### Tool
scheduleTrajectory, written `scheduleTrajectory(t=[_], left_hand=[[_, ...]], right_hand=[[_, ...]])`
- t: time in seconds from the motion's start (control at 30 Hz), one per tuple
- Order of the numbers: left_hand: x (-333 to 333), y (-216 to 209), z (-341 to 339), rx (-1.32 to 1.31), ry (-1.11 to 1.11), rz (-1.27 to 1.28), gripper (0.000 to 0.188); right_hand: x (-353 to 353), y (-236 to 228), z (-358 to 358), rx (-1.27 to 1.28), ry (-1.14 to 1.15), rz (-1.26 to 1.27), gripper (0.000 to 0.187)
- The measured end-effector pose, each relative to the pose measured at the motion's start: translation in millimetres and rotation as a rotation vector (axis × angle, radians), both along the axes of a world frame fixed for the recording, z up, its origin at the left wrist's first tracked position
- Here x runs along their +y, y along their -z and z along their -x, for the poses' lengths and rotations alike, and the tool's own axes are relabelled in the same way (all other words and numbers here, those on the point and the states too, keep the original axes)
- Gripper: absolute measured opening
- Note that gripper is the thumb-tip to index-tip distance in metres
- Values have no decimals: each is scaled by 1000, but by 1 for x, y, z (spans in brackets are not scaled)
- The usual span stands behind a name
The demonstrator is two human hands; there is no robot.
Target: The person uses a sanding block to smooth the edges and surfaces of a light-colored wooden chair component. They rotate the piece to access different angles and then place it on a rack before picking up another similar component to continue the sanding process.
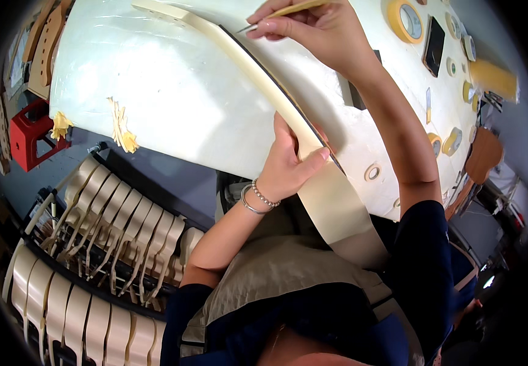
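A cream-coloured guitar point(276, 91) lies slanted across my front, seen edge-on. Its neck runs to the far left, and its wide body point(346, 213) rests toward my lap. A dark strip point(264, 72) lines the neck's right edge. My left hand point(292, 160) is wrapped around the neck close to the body, thumb on top and fingers partly hidden beneath. Above the dark strip, my right hand point(313, 30) pinches a slim tool point(300, 7) with a tan handle and a pointed metal tip. That tip is at or very near the strip; contact cannot be made out.
A white-covered table point(154, 67) spreads ahead. Yellow tape rolls point(405, 21) and a phone point(434, 46) lie at its right. Peeled tape strips point(121, 125) hang at its near-left edge. A red stool point(29, 137) stands left. Racks of cream guitar bodies point(87, 317) fill the lower left.
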State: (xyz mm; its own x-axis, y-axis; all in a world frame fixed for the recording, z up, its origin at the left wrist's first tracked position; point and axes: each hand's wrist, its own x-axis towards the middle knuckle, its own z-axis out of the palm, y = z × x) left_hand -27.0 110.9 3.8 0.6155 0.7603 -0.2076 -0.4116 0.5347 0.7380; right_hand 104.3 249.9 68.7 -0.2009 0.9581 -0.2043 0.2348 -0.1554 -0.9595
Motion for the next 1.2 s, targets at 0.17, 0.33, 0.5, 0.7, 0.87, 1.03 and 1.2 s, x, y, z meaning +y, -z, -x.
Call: scheduleTrajectory(t=[0.17, 0.33, 0.5, 0.7, 0.87, 1.03, 1.2], left_hand=[[-3, 5, -4, 33, -38, -27, 73], [-4, 7, -2, 46, -30, -36, 73], [-4, 8, -2, 42, -28, -52, 73], [-4, 7, -2, 31, -33, -33, 72], [-3, 4, -1, 17, -51, -31, 71], [-2, 3, 0, 21, -19, 10, 73], [-3, 4, -4, -119, -88, 170, 66]], right_hand=[[24, 10, 11, -74, -52, -59, 9], [30, 15, 14, -93, -90, -69, 8], [31, 22, 10, -53, -123, -124, 8], [30, 11, 10, -85, -144, -28, 9], [10, 6, -5, -58, -237, -40, 8], [-5, 12, -18, 22, -316, -184, 11], [-13, 13, -25, 27, -390, -185, 18]])
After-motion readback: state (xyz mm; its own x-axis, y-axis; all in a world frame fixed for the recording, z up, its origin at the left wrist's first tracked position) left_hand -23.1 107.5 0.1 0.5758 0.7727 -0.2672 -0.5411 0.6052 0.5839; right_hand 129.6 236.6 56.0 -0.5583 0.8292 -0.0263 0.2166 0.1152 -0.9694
